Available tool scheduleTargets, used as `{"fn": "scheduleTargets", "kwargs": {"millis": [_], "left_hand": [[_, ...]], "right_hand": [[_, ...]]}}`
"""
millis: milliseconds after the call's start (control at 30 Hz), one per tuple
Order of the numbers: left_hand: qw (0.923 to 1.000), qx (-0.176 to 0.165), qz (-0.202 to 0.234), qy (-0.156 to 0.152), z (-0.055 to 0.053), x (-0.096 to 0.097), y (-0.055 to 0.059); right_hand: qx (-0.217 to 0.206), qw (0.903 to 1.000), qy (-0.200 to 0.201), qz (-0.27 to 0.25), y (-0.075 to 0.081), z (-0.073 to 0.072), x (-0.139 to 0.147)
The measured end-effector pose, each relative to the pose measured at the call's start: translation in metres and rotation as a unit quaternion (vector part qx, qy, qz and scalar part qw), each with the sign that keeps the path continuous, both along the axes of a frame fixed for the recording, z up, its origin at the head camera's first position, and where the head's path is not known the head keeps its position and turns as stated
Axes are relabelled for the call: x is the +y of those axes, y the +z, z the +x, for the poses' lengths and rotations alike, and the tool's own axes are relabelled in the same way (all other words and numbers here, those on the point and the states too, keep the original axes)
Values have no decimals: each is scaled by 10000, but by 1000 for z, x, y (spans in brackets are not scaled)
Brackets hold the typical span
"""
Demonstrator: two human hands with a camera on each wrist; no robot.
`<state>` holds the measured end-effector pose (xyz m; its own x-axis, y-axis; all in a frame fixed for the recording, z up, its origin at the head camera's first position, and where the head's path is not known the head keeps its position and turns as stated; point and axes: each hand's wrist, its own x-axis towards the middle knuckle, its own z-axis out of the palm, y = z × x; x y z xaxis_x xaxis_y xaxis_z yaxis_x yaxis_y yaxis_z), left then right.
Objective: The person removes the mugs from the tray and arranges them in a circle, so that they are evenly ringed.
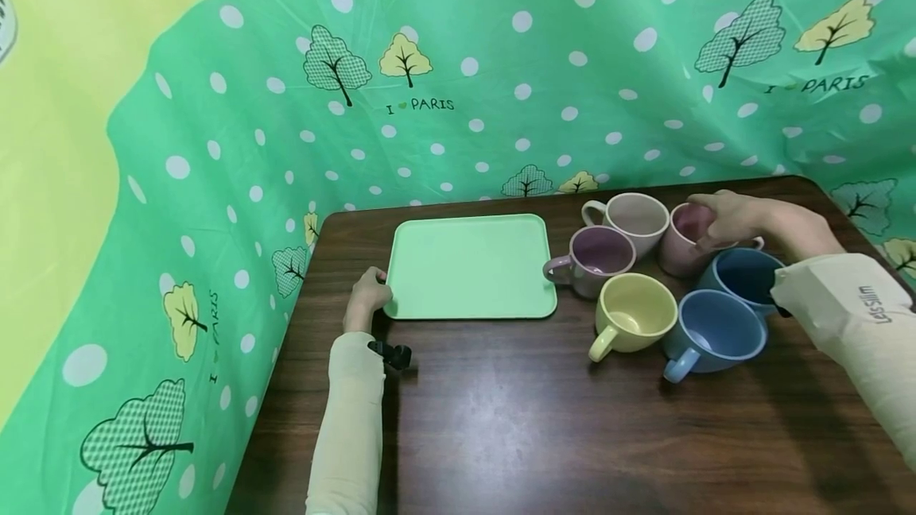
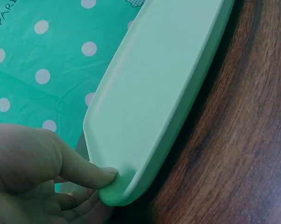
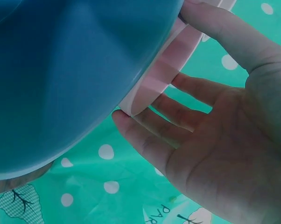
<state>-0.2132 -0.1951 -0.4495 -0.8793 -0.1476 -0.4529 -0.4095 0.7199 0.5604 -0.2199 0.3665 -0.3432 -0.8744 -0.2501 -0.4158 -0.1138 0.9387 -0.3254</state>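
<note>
My left hand (image 1: 368, 292) pinches the near left corner of a light green tray (image 1: 472, 269). In the left wrist view its thumb lies on top of the rim, with fingers beneath the corner. Over at the right, my right hand (image 1: 730, 217) holds a pink mug (image 1: 676, 251) by its rim from above, the fingers partly hidden. A dark blue mug (image 3: 84, 79) fills much of the right wrist view, in front of the pink mug's rim (image 3: 154, 88). The mugs stand upright, close together.
Around the pink mug are a pale pinkish mug (image 1: 637, 217), a purple mug (image 1: 595, 261), a yellow mug (image 1: 633, 316) and a light blue mug (image 1: 716, 332). The purple mug's handle reaches the tray's right edge. A polka-dot cloth (image 1: 494, 133) hangs behind the wooden table (image 1: 501, 420).
</note>
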Motion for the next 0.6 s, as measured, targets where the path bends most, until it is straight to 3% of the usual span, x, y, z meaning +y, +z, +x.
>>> {"fn": "scheduleTargets", "kwargs": {"millis": [267, 433, 600], "left_hand": [[9999, -37, 119, 14, -1, -1, 2], [9998, -110, 182, -12, -2, -3, 5], [9996, -140, -68, -219, -5, -1, 15]], "right_hand": [[250, 9991, -159, -295, 5, 3, 1], [461, 9974, -480, -261, 23, 6, -6], [631, 9953, -692, -256, 43, 10, -28]]}}
